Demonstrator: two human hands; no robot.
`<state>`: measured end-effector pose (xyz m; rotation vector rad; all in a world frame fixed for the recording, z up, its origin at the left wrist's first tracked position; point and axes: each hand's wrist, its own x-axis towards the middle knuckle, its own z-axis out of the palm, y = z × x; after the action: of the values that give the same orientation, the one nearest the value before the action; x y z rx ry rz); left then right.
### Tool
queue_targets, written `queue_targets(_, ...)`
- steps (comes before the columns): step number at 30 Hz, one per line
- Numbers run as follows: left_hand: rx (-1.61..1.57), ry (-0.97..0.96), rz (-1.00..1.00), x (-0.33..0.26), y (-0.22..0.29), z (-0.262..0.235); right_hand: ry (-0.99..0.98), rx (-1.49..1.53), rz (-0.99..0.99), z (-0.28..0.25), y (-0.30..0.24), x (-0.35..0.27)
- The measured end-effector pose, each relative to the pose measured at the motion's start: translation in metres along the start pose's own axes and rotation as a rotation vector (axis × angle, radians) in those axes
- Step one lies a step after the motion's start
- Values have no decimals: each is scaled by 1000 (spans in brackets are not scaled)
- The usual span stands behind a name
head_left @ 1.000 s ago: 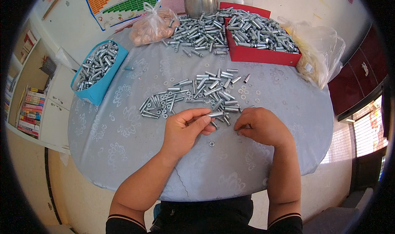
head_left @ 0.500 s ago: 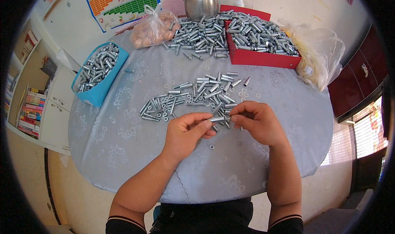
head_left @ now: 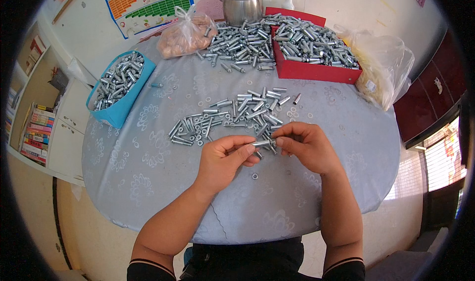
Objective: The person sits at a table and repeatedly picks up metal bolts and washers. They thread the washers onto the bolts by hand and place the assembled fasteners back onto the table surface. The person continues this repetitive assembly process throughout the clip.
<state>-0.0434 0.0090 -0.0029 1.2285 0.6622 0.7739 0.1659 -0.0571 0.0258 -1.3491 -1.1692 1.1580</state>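
Between the thumb and fingers of my left hand (head_left: 220,157) lies a shiny metal sleeve anchor bolt (head_left: 261,143), held almost level. My right hand (head_left: 308,145) pinches at its right end; the fingertips cover whatever small part sits there. Just beyond both hands spreads a loose pile of metal sleeves and bolts (head_left: 256,114), with several nuts (head_left: 199,132) at its left side. Thin washers (head_left: 293,115) are scattered to the right of the pile. A single nut (head_left: 255,176) rests on the cloth close to me, below my left fingers.
A blue box (head_left: 111,114) of anchor bolts stands at the left. At the back are a red box (head_left: 316,71) and a heap of anchors (head_left: 237,46), a knotted bag of round brown things (head_left: 180,39), a metal pot (head_left: 241,5) and a clear plastic bag (head_left: 383,68). Grey patterned cloth (head_left: 163,182) covers the table.
My right fingertips have shifted slightly left at the end of the anchor bolt, and their grip has turned a little. The left hand keeps its hold almost unmoved.
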Motion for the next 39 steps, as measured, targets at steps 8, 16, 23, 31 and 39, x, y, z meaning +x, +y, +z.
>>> queue_targets(8, -12, -4, -3, 0, -2, 0, 8, 83, 10, 2, 1, -1)
queue_targets(16, -35, 7, 12, 0, -3, 1, 1, 82, -45, 4, 5, 0)
queue_targets(23, -5, 26, -2, 1, -1, 1, 41, 27, -56, 10, 9, 1)
queue_targets(31, -31, 134, 72, 1, 0, -1, 46, 127, 48, 14, -1, 1)
queue_targets(39, -46, 181, 108, 3, 2, -3, -412, -655, -222, 24, 6, -4)
